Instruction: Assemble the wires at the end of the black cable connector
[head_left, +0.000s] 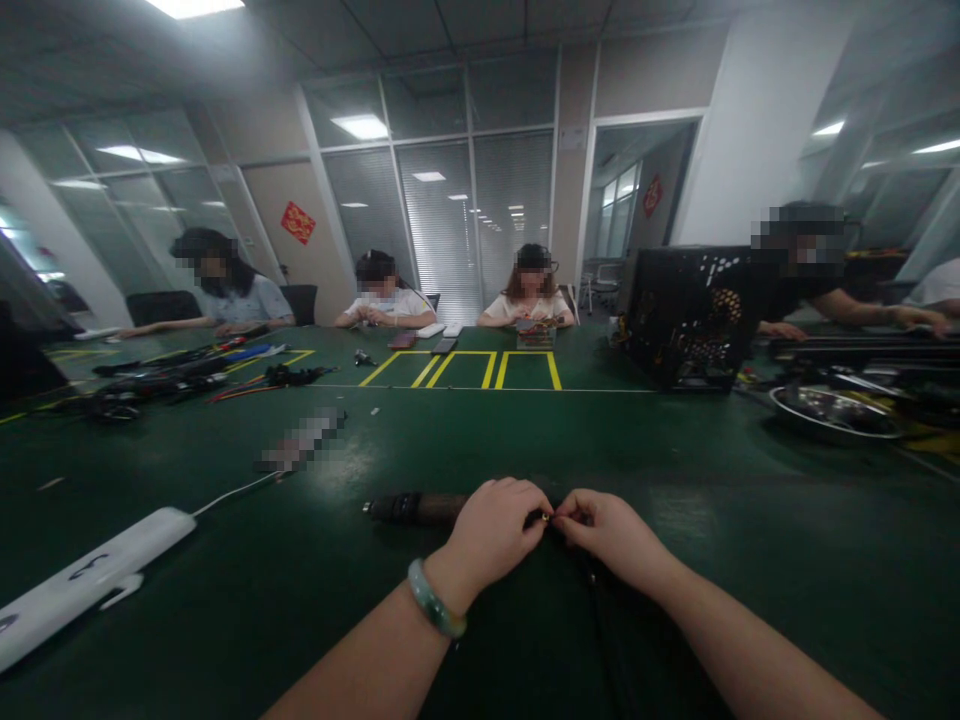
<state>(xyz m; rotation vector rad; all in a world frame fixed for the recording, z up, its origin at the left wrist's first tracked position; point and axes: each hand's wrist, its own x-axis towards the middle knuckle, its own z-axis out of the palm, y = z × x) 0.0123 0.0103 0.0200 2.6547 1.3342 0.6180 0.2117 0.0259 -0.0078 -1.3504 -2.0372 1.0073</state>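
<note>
My left hand is curled round one end of a dark cylindrical tool that lies on the green table and sticks out to the left. A green bangle circles that wrist. My right hand is pinched closed right against the left one. Between the two sets of fingertips shows a tiny brass-coloured part. A dark cable runs from the hands toward me.
A white power strip with a white lead lies at the front left. Dark tools and cables sit far left, a black perforated case and a metal dish far right. Several people sit around the table; yellow tape boxes mark its middle.
</note>
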